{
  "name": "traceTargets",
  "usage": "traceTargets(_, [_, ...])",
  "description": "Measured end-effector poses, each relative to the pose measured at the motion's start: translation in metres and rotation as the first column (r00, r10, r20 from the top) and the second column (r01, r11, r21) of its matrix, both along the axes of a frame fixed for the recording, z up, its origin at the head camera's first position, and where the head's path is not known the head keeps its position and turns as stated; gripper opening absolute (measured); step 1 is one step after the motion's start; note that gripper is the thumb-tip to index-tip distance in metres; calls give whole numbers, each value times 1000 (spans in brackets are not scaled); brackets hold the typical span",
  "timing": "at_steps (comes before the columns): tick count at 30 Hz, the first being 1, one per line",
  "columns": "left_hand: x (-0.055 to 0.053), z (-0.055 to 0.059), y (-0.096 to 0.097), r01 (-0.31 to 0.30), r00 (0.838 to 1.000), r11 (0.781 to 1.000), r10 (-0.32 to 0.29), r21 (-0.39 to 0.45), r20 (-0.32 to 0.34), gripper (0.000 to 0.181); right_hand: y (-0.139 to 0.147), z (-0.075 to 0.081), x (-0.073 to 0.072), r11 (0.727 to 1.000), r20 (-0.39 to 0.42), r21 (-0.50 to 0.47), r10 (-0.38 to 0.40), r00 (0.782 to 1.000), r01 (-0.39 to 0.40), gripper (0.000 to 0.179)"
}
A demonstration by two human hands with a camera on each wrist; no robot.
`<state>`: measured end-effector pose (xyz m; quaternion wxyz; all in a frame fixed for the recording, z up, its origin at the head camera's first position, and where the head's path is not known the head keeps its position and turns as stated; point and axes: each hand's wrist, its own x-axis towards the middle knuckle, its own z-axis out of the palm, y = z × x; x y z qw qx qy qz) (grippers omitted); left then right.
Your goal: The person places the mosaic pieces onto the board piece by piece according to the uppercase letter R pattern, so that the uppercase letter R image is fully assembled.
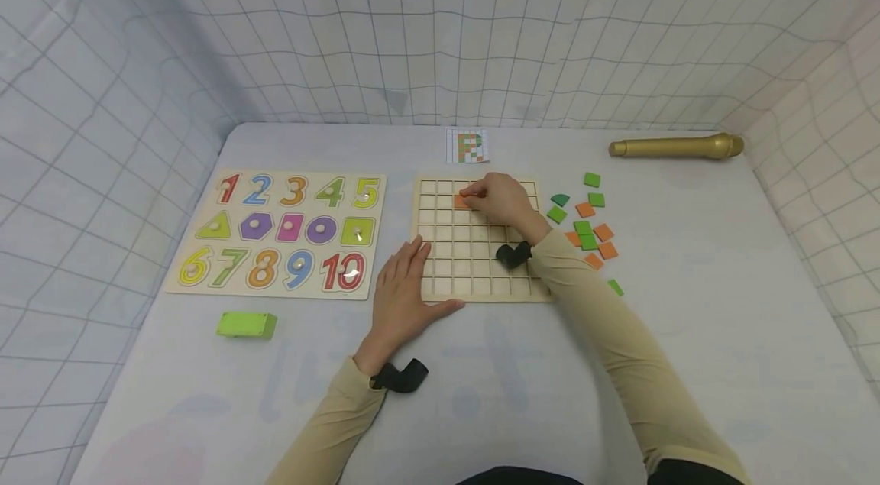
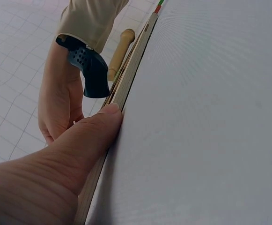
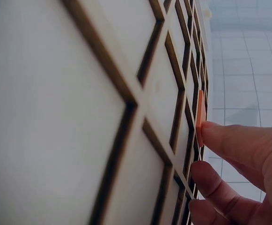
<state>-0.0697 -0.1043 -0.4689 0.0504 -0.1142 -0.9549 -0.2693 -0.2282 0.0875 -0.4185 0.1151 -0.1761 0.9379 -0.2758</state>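
A wooden grid board (image 1: 443,288) lies flat in front of the person, its square cells bare except near the top. My right hand (image 1: 505,202) reaches over its upper part, fingertips on an orange square tile (image 1: 459,202) in the upper middle cells. In the right wrist view, a fingertip touches the orange tile (image 3: 200,117), which stands slightly proud of the grid. My left hand (image 1: 402,290) rests at the board's lower left corner, fingers straight along the left side. Its thumb (image 2: 105,117) lies against the near edge.
Loose green tiles (image 1: 596,200) and orange tiles (image 1: 608,250) lie right of the board. Behind it is a small pattern card (image 1: 467,146). A number and shape puzzle (image 1: 234,237) lies left, with a green block (image 1: 246,324) before it. A golden microphone (image 1: 677,147) lies back right.
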Motion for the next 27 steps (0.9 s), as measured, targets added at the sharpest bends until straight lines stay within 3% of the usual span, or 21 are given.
traceTargets(14, [1, 0, 0, 0, 1000, 1000, 0, -5, -1, 103, 10, -6, -2, 987, -30, -120, 107, 994, -110, 31])
traceTargets(22, [1, -1, 0, 2, 1000, 1000, -2, -9, -11, 103, 26, -6, -4, 967, -114, -248, 24, 993, -52, 24])
traceTargets(27, [1, 0, 0, 2, 1000, 1000, -2, -9, -5, 103, 40, -2, -7, 939, -205, -342, -58, 977, -16, 21])
